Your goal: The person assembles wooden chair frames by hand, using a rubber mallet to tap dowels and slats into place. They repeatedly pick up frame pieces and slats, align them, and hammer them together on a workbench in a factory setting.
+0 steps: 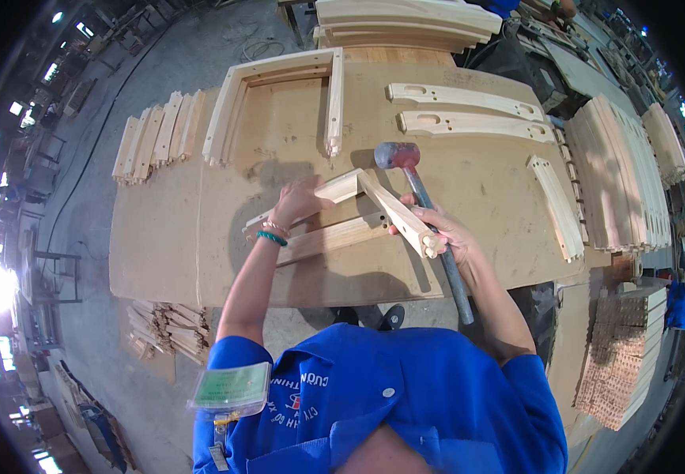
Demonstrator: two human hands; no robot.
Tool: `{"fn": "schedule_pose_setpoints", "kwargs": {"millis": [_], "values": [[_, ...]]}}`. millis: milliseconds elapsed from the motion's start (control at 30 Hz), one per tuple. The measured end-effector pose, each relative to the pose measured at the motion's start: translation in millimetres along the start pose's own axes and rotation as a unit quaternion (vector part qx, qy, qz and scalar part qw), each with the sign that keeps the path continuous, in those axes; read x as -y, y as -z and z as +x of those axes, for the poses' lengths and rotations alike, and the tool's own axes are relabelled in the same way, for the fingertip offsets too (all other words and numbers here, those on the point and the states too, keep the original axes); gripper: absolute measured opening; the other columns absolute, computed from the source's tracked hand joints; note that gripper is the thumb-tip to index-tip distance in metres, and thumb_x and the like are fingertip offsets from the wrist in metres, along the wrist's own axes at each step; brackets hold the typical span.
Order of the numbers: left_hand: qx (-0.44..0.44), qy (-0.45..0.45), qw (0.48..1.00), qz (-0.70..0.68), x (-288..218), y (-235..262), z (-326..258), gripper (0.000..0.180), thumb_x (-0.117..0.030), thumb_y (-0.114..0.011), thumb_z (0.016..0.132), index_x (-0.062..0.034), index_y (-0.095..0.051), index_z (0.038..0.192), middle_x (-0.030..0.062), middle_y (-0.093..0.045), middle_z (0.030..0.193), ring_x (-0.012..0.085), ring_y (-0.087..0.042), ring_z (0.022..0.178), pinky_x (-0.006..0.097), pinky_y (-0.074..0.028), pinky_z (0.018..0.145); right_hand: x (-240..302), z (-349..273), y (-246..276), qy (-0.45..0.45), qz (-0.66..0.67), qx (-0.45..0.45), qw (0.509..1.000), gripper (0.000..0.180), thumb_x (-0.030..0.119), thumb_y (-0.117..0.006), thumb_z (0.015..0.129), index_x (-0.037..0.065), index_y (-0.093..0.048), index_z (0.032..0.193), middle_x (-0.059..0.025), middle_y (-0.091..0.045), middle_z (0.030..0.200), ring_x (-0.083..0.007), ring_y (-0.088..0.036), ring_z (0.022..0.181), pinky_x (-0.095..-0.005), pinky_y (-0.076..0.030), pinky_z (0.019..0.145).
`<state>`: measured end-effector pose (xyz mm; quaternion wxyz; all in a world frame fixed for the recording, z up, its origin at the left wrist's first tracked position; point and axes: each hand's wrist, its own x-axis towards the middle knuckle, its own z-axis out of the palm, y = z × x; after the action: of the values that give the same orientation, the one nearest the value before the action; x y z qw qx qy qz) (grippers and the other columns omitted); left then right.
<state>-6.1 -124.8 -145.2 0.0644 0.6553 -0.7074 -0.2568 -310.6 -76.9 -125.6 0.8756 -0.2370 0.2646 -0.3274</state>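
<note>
Part of a pale wooden frame [341,186] is in front of me at the near side of the worktable. My right hand [447,231] is closed around its right piece, a short wooden bar [398,209] tilted toward me with pegs at its near end. My left hand [299,201], slightly blurred, grips the left rail of the same frame. A lower wooden rail [334,238] with dark holes runs beneath my left wrist. Beside my right hand is a mallet [415,178], its handle passing behind the bar; whether my fingers touch it I cannot tell.
A three-sided wooden frame [279,65] stands at the back left. Two curved slotted rails [469,99] lie at the back right, near a single slat [556,207]. Wooden parts are stacked at the left [159,134] and right [615,178]. The tabletop [160,253] ends close to my body.
</note>
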Motion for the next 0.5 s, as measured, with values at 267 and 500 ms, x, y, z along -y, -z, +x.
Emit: {"fn": "schedule_pose_setpoints", "kwargs": {"millis": [267,500], "values": [[-0.078,-0.002,0.985,-0.151,3.1,95.6,-45.5,0.044,-0.022,-0.058,0.078,-0.0074,-0.058,0.119,0.013,-0.065,0.093,0.0236,-0.064,0.072,0.036,-0.049,0.068,38.3,-67.3,-7.9,0.088,-0.245,-0.166,0.951,0.041,0.021,-0.061,0.091,0.006,-0.046,0.125,-0.0141,-0.067,0.079,-0.001,-0.035,0.033,-0.0166,-0.027,0.03],[-0.27,-0.027,0.962,-0.022,4.4,105.7,-113.8,0.031,-0.012,-0.053,0.082,-0.005,-0.055,0.112,0.0168,-0.061,0.086,0.0311,-0.062,0.079,0.039,-0.047,0.071,50.1,-131.6,24.1,0.156,-0.304,-0.265,0.902,0.039,0.023,-0.059,0.091,0.006,-0.047,0.125,-0.0077,-0.061,0.064,-0.0018,-0.036,0.033,-0.0188,-0.026,0.031]]}}
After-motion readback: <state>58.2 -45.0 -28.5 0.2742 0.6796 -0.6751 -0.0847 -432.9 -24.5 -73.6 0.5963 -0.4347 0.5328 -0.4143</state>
